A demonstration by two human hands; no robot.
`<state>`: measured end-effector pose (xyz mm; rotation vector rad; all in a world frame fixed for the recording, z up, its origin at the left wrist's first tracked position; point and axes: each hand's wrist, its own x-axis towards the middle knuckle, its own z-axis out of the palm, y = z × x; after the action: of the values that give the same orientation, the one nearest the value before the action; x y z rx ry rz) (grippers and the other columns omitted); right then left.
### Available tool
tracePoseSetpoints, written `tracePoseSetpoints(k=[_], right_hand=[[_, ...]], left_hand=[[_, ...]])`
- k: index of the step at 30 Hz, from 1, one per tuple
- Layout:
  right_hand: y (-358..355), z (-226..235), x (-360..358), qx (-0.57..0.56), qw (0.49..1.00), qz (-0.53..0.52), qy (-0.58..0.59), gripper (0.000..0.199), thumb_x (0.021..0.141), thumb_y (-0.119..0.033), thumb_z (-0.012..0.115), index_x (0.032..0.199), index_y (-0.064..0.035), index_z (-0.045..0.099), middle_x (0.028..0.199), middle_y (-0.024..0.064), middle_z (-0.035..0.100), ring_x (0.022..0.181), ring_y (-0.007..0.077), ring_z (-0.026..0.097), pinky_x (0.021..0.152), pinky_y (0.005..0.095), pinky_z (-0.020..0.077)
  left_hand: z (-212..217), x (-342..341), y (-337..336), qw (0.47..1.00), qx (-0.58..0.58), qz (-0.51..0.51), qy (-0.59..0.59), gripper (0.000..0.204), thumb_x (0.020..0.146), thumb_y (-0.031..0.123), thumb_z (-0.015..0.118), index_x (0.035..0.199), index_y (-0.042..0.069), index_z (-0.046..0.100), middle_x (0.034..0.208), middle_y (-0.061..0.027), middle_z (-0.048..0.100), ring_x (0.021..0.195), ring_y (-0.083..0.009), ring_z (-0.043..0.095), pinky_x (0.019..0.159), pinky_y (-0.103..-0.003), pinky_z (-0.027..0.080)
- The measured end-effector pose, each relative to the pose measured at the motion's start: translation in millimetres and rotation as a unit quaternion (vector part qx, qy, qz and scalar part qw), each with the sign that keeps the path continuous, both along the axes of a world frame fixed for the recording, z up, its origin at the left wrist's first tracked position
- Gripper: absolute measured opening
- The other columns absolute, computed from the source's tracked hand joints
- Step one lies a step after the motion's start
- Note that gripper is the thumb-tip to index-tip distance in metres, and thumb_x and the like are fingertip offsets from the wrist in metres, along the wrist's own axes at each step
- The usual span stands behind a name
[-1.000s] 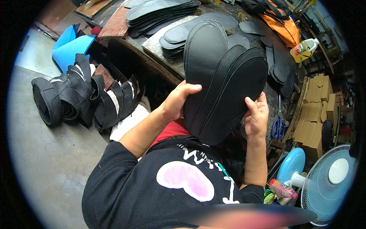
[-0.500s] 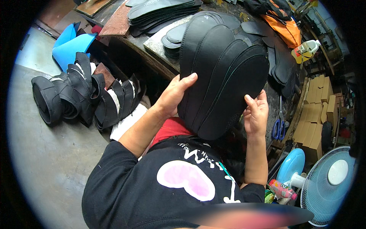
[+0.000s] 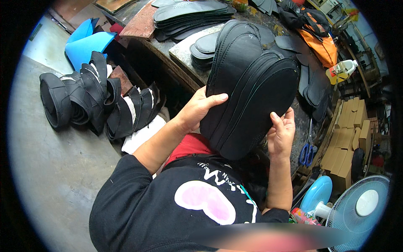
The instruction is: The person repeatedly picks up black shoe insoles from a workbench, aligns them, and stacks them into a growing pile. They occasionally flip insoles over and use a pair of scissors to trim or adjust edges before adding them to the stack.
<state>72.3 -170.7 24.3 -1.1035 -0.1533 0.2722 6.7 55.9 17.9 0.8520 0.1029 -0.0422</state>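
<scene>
Tabletop [image 3: 184, 50]: carries flat piles of dark cut soles, kept within my reach.
Floor [image 3: 50, 168]: black uppers [image 3: 84, 101] nested in a row, out of the way.
Soles [image 3: 247, 88]: fanned stack I hold upright above my lap, near the tabletop edge, so the edges show.
Left hand [image 3: 199, 109]: fingers spread flat, bracing the stack's side.
Right hand [image 3: 281, 132]: fingers curled, pinching the lower edge.

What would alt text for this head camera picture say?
A person's left hand and right hand hold up a fanned stack of black shoe insoles. Beyond it, a workbench carries more insoles; a blue fan stands lower right.
</scene>
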Motion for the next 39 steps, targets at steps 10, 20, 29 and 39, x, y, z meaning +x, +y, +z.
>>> tracePoseSetpoints(k=[10,20,29,39], right_hand=[[7,3,12,0.019,0.999,0.030,0.023,0.038,0.088,0.004,0.058,0.121,-0.0066,0.044,0.110,0.0089,0.062,0.098,0.0159,0.064,0.082,0.0272,0.0550],[35,7,28,0.042,0.997,0.052,0.029,0.037,0.088,0.005,0.058,0.120,-0.0069,0.044,0.116,0.0082,0.060,0.100,0.0150,0.062,0.084,0.0249,0.0530],[58,8,33,0.047,0.997,0.053,0.007,0.032,0.089,0.002,0.057,0.118,-0.0068,0.046,0.114,0.0076,0.061,0.100,0.0145,0.062,0.088,0.0289,0.0524],[-11,-13,43,-0.021,0.998,-0.050,0.015,0.042,0.090,-0.002,0.056,0.130,-0.0036,0.043,0.122,0.0101,0.057,0.106,0.0185,0.060,0.088,0.0278,0.0504]], left_hand=[[6,1,9,0.994,0.081,0.067,-0.032,0.042,0.086,0.012,0.070,0.122,0.000,0.054,0.112,-0.0111,0.064,0.096,-0.0181,0.064,0.087,-0.033,0.051],[15,7,24,0.994,0.063,0.068,-0.059,0.038,0.086,0.008,0.069,0.120,-0.001,0.056,0.111,-0.0115,0.064,0.099,-0.0175,0.063,0.087,-0.033,0.052],[20,15,29,0.981,0.122,0.105,-0.104,0.045,0.077,-0.002,0.074,0.119,-0.003,0.057,0.108,-0.0124,0.067,0.096,-0.0178,0.065,0.087,-0.033,0.053],[74,74,134,0.924,0.380,-0.002,-0.048,0.046,0.074,0.009,0.076,0.116,-0.002,0.061,0.101,-0.0131,0.068,0.087,-0.0196,0.067,0.080,-0.033,0.055]])
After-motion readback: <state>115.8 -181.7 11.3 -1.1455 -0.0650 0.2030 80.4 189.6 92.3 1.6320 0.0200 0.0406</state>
